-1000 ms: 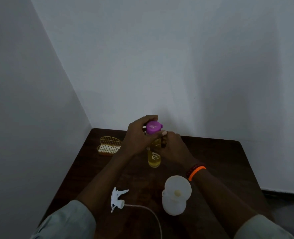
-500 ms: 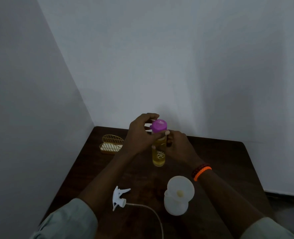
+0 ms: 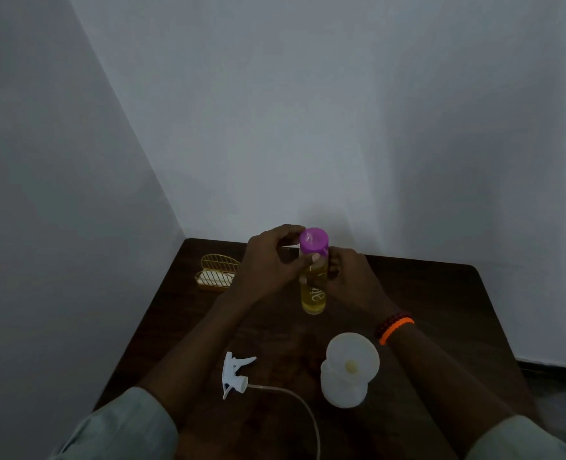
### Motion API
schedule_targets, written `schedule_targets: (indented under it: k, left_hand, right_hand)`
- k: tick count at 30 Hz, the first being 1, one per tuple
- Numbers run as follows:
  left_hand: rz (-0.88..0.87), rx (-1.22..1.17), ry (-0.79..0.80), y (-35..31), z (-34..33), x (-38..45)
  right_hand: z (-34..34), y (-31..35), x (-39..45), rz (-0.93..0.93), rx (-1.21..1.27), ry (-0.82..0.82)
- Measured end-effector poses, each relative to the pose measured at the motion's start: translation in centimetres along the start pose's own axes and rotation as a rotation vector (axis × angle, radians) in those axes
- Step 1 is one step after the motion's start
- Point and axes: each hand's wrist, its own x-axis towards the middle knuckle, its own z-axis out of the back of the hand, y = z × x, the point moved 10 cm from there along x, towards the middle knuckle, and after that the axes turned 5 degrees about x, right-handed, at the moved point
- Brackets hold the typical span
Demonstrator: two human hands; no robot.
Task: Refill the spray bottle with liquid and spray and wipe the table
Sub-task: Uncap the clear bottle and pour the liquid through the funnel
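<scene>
A clear bottle of yellow liquid (image 3: 314,295) stands upright at the middle of the dark wooden table (image 3: 441,293), topped by a purple cap (image 3: 314,240). My left hand (image 3: 268,263) curls its fingers and thumb round the cap from the left. My right hand (image 3: 348,277) grips the bottle's upper body from the right. Nearer me stands the white spray bottle (image 3: 343,388), open at the top, with a white funnel (image 3: 353,356) sitting in its neck. Its white trigger head (image 3: 235,373) lies on the table to the left, with its thin tube (image 3: 294,398) trailing toward me.
A gold wire soap dish (image 3: 216,272) with a pale bar in it sits at the back left of the table. White walls meet in a corner behind and left of the table. The floor shows past the table's right edge.
The view has shifted slightly. Both hands stay on the yellow bottle, and my left hand's fingers have shifted round the purple cap. The spray bottle, funnel and trigger head have not moved.
</scene>
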Motion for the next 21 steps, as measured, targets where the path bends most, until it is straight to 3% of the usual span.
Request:
schedule_targets:
  k: [7,14,18,21]
  left_hand:
    - [0.01,-0.016,0.03,0.0,-0.7,0.6]
    - [0.033,-0.083,-0.093,-0.1,0.7,0.8]
    - [0.176,-0.05,-0.227,3.8,1.9,-0.9]
    - [0.283,0.034,-0.15,8.1,0.0,-3.7]
  right_hand:
    - [-0.4,-0.4,-0.3,0.021,-0.005,0.004]
    - [-0.4,-1.2,-0.4,-0.008,0.011,0.016]
    - [0.1,-2.3,-0.4,-0.045,-0.033,-0.003]
    - [0.6,-3.3,-0.6,-0.071,-0.045,-0.027]
